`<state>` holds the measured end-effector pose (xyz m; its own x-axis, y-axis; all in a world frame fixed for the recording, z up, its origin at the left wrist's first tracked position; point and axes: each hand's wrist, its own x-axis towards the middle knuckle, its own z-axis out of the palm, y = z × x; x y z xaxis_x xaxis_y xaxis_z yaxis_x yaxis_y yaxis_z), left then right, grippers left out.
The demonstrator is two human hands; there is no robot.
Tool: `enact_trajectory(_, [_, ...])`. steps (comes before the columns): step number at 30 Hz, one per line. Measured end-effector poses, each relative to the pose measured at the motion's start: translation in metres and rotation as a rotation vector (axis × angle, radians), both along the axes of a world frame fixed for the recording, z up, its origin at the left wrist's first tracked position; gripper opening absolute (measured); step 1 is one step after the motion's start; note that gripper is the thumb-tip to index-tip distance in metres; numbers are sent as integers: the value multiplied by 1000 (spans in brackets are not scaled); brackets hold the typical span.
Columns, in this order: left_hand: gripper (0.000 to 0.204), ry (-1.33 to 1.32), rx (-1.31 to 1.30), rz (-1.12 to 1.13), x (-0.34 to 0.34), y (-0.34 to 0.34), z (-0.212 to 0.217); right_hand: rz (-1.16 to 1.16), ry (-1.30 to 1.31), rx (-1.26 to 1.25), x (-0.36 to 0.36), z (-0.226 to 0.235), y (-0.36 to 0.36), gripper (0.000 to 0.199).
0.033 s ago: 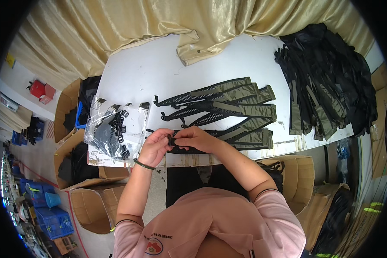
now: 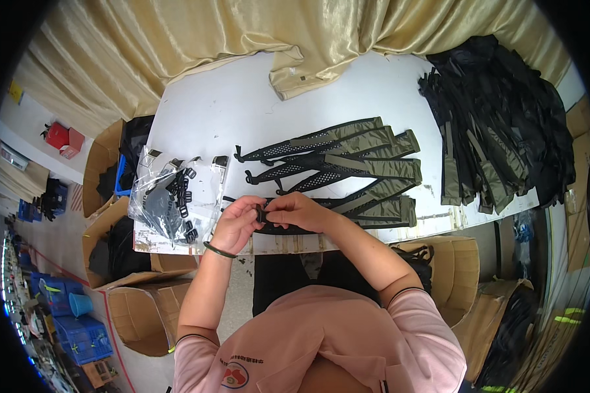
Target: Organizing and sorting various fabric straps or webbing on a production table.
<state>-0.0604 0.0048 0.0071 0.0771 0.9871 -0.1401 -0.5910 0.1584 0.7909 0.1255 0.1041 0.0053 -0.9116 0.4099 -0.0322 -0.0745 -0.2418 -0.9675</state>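
Nothing changed against the earlier frame: same pose, same layout, no shift seen in hands or straps.

Left hand (image 2: 237,224) and right hand (image 2: 299,211) meeting at lower centre of the frame, just above the near edge of the table (image 2: 229,105). Fingertips of both pinched together on a small black buckle (image 2: 261,215), held between the two hands at the end of a strap (image 2: 373,211). Buckle mostly covered by the fingers, so its exact shape cannot be told. Strap running right from the pinch, lying flat on the table, olive at its far end.

More straps (image 2: 334,154) fanned out just above, at centre. Clear bag (image 2: 167,200) of black buckles left of the left hand, near it but apart. Black pile (image 2: 505,118) at upper right. Gold cloth (image 2: 242,33) across the top. Cardboard boxes (image 2: 137,295) at lower left.
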Motion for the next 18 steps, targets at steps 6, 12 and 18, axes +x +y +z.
enact_trajectory(6, [26,54,-14,-50,1,4,-5,-47,37,324,2,3,1,16])
enact_trajectory(12, [25,259,51,97,10,3,-3,-164,-58,417,4,4,-6,17])
enact_trajectory(18, [25,143,50,-7,4,2,-8,-53,-110,314,9,10,-5,17])
